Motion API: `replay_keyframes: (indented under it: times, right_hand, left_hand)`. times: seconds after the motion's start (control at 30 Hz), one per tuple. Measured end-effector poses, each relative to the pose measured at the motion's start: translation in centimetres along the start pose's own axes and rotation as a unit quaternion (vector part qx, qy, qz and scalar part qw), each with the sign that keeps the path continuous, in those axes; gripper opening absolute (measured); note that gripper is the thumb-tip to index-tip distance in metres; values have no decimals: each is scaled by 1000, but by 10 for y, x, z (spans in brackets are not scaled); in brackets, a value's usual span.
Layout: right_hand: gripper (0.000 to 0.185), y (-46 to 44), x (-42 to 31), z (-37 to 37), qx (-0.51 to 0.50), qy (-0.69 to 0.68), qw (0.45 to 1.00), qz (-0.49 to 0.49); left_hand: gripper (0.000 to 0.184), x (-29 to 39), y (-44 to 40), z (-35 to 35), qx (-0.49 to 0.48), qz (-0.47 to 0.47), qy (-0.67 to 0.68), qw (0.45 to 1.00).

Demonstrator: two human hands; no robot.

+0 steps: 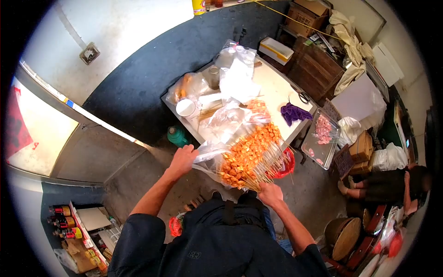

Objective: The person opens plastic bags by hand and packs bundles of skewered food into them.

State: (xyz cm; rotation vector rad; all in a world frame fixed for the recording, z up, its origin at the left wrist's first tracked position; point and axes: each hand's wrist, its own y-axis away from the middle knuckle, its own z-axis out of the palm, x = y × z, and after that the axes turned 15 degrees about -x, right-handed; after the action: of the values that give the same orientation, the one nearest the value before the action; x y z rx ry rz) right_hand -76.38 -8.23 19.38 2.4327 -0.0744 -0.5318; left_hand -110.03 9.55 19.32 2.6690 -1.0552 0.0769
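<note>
Many skewers of orange, seasoned-looking meat pieces (251, 150) lie in a wide pile at the near edge of the table, their bare sticks pointing right and toward me. My left hand (184, 159) is closed on the edge of a clear plastic bag (211, 151), which stretches under and beside the pile. At the near right end of the pile, my right hand (271, 194) is closed around the stick ends of some skewers. How many it holds I cannot tell. More clear plastic (226, 122) lies crumpled behind the meat, partly covering other sticks.
On the table (272, 85) are a white cup (185, 108), a glass jar (213, 76), a purple cloth (294, 113) and scissors (304, 97). A clear tray (323, 136) with pink skewers stands right. A red basin (286, 164) sits below the table edge. Another person (387, 189) sits far right.
</note>
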Motion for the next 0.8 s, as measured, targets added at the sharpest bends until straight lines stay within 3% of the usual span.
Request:
replay_keyframes:
  times: [0.13, 0.2, 0.23, 0.37, 0.43, 0.57, 0.7, 0.77, 0.8]
  right_hand:
    - [17, -1, 2, 2, -18, -9, 1000, 10]
    - [18, 0, 1, 0, -22, -6, 1000, 10]
    - [18, 1, 1, 0, -28, -2, 1000, 10]
    - [19, -3, 6, 5, -40, -5, 999, 13]
    - [20, -3, 7, 6, -39, -9, 999, 22]
    - [20, -3, 7, 5, -64, -12, 997, 30]
    - [18, -6, 4, 10, -57, -5, 998, 26]
    - [17, -8, 1, 11, -49, 0, 998, 31]
    - [16, -9, 1, 12, -37, 22, 999, 20]
  left_hand:
    - [18, 10, 11, 23, -46, 30, 3, 998]
    - [17, 11, 12, 46, -60, 32, 175, 982]
    - [17, 16, 12, 45, -87, 28, 317, 944]
    - [17, 20, 2, 30, -24, 79, 268, 960]
    - [18, 10, 1, 19, -68, 46, 120, 989]
    - [22, -3, 4, 15, -98, 81, -1, 992]
    - [20, -4, -2, 28, -89, 69, 23, 993]
    - [18, 6, -13, 42, -106, 47, 279, 953]
    - [18, 13, -17, 45, -106, 48, 278, 953]
